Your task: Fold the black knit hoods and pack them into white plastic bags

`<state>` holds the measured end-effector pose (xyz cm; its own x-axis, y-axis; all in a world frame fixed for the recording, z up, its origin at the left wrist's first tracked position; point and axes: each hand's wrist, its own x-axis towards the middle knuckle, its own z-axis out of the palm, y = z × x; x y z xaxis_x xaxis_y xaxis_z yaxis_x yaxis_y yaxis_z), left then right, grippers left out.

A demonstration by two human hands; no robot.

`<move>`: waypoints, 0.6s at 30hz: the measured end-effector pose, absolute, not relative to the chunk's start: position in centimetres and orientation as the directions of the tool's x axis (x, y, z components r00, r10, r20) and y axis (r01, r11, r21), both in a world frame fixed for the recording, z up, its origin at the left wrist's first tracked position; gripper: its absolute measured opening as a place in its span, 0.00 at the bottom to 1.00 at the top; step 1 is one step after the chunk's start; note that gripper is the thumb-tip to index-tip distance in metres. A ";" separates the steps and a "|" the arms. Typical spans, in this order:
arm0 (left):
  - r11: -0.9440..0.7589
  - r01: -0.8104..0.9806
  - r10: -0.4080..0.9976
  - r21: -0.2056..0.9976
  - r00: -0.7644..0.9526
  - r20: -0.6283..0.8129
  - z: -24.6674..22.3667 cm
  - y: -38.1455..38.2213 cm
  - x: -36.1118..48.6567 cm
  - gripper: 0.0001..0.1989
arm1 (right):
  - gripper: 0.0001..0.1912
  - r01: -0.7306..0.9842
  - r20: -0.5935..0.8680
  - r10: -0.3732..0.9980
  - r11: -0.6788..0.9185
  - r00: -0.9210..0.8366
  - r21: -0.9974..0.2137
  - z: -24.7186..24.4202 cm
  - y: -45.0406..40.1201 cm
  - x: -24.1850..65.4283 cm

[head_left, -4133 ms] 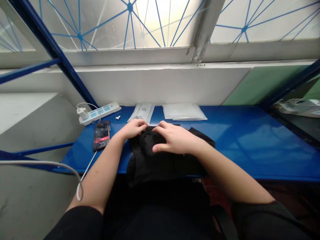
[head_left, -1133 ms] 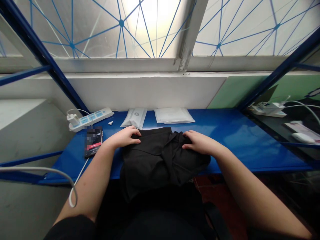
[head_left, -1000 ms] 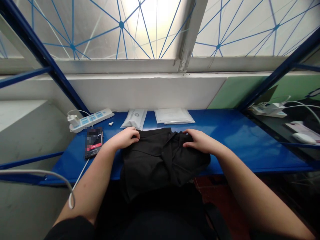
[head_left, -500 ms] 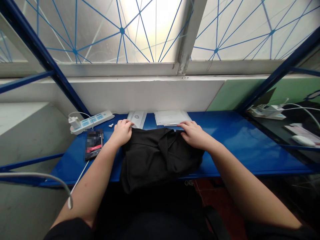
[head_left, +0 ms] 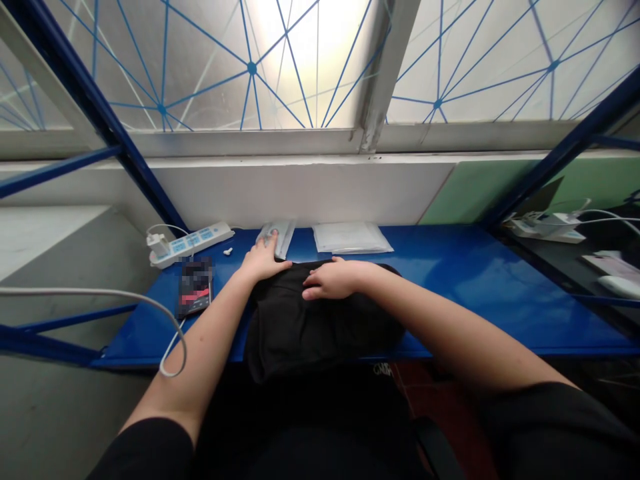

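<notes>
A bundle of black cloth [head_left: 320, 330] lies on the front part of the blue table [head_left: 465, 287], its near side hanging over the edge; what kind of cloth item it is does not show clearly. My left hand [head_left: 263, 259] rests at the cloth's far left corner, fingers spread, the fingertips reaching onto a small clear packet [head_left: 284, 233]. Across the upper middle of the cloth lies my right hand [head_left: 333, 279], its fingers loosely stretched and pointing left. A flat white plastic packet [head_left: 353, 238] sits just beyond it.
A white power strip [head_left: 193, 243] with a plugged-in charger and a phone [head_left: 195, 287] are on the left. A small white earbud [head_left: 228, 251] lies near the strip. A white cable [head_left: 125, 291] loops over my left forearm. Blue metal posts [head_left: 115, 140] flank the table.
My right hand has moved left from the cloth's far right corner onto its middle. My left hand has shifted slightly right and forward, with its fingers spreading over the small packet.
</notes>
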<state>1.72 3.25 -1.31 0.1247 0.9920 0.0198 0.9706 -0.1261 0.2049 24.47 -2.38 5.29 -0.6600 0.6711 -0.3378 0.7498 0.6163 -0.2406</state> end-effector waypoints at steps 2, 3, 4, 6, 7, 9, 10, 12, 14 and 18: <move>-0.124 0.966 0.989 0.228 0.102 0.105 -2.0 3.4 1.9 0.44 | 0.22 0.742 -0.235 0.704 0.633 -0.670 -0.219 5.9 -0.5 23.6; -0.125 0.961 0.982 0.248 0.085 0.167 -2.3 3.4 1.9 0.37 | 0.19 0.738 -0.158 0.722 0.646 -0.674 -0.196 5.9 0.3 23.2; -0.136 0.951 0.971 0.278 0.072 0.230 -2.6 3.5 1.9 0.31 | 0.18 0.735 -0.073 0.736 0.655 -0.673 -0.175 5.4 1.1 22.7; -0.211 0.909 0.940 0.361 0.087 0.330 -3.0 3.7 1.6 0.23 | 0.18 0.724 0.084 0.739 0.672 -0.668 -0.158 3.9 2.2 21.9; -0.269 0.875 0.925 0.403 0.119 0.360 -3.1 3.8 1.3 0.22 | 0.20 0.715 0.147 0.733 0.680 -0.664 -0.161 2.8 2.5 21.5; -0.358 0.809 0.903 0.466 0.172 0.395 -2.8 4.1 0.3 0.20 | 0.23 0.695 0.234 0.714 0.698 -0.660 -0.172 0.7 2.9 21.1; -0.359 0.803 0.900 0.476 0.163 0.404 -2.6 4.2 -0.4 0.20 | 0.22 0.687 0.252 0.708 0.704 -0.660 -0.180 -0.3 3.0 21.0; -0.237 0.869 0.908 0.435 0.039 0.417 -2.0 4.4 -1.9 0.20 | 0.20 0.679 0.259 0.708 0.705 -0.657 -0.204 -1.6 3.0 21.0; 0.036 0.949 0.896 0.314 -0.169 0.410 -1.5 4.5 -3.6 0.19 | 0.19 0.682 0.255 0.719 0.695 -0.647 -0.228 -2.2 3.0 21.1; 0.345 0.928 0.901 0.141 -0.370 0.228 -1.0 4.9 -6.1 0.19 | 0.17 0.690 0.240 0.734 0.679 -0.636 -0.250 -2.2 3.0 21.3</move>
